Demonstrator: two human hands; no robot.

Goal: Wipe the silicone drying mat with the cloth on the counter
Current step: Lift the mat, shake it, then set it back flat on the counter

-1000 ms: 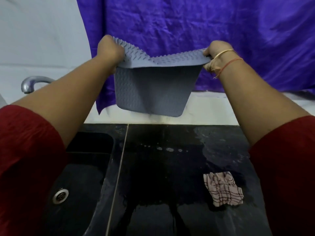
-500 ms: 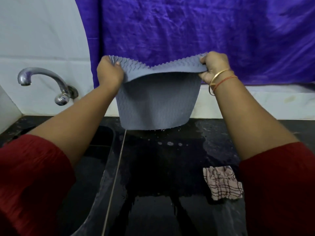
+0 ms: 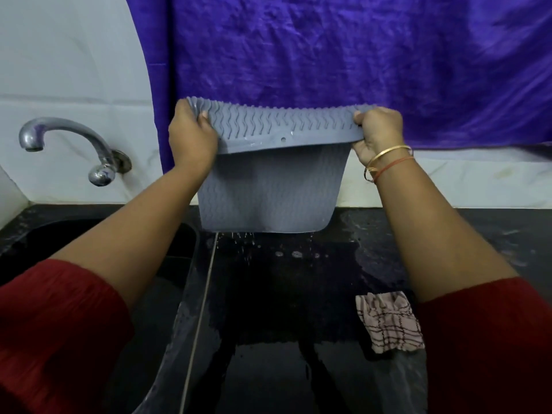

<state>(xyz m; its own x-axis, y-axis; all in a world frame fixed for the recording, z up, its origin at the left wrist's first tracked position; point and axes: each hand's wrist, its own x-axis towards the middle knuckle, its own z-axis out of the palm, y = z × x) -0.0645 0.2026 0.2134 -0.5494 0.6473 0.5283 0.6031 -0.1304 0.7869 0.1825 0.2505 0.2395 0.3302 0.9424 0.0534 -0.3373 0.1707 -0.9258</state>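
Left hand [image 3: 191, 135]: clamped on mat's left corner.
Mat [image 3: 268, 189]: grey, ridged, held in the air above wet black worktop [image 3: 298, 294]; water dripping off lower edge.
Right hand [image 3: 378, 134]: clamped on mat's right corner.
Cloth [image 3: 388, 322]: checked, crumpled on worktop, under right forearm.

counter [image 3: 298, 294]: black, wet | on it: checked cloth [image 3: 388, 324], right side, crumpled
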